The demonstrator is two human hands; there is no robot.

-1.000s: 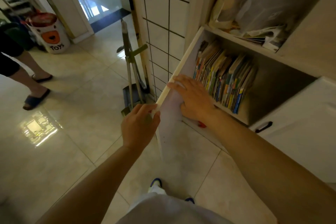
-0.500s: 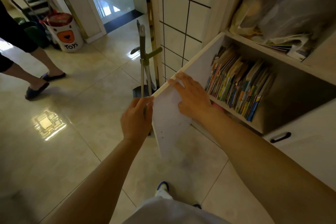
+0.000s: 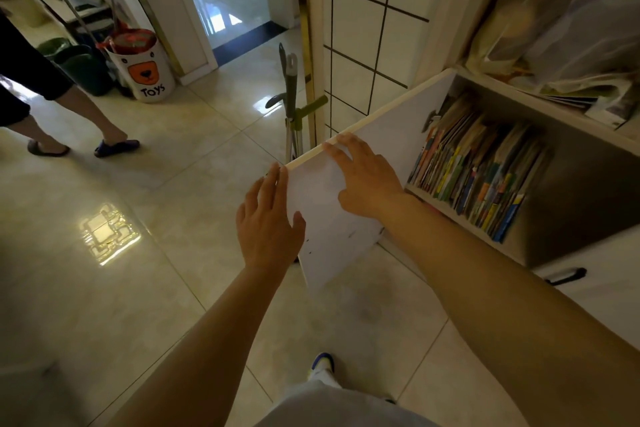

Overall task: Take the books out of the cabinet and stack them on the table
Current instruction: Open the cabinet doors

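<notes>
Standing at far left, a second person's legs (image 3: 62, 114) are seen beside a toy bin (image 3: 143, 69), neither involved. Next, a dustpan handle (image 3: 291, 94) leans against the tiled wall behind the cabinet door (image 3: 346, 218). Left hand (image 3: 268, 218) lies flat against the door's outer edge, fingers straight and together, gripping nothing, apparently steadying the panel. Right hand (image 3: 367, 180) rests spread on the inner face, fingertips at the top edge, likely holding the door wide for access. Books (image 3: 478, 166) remain upright, tightly packed, on the shelf inside the cabinet (image 3: 588, 204); none removed. No table visible.
</notes>
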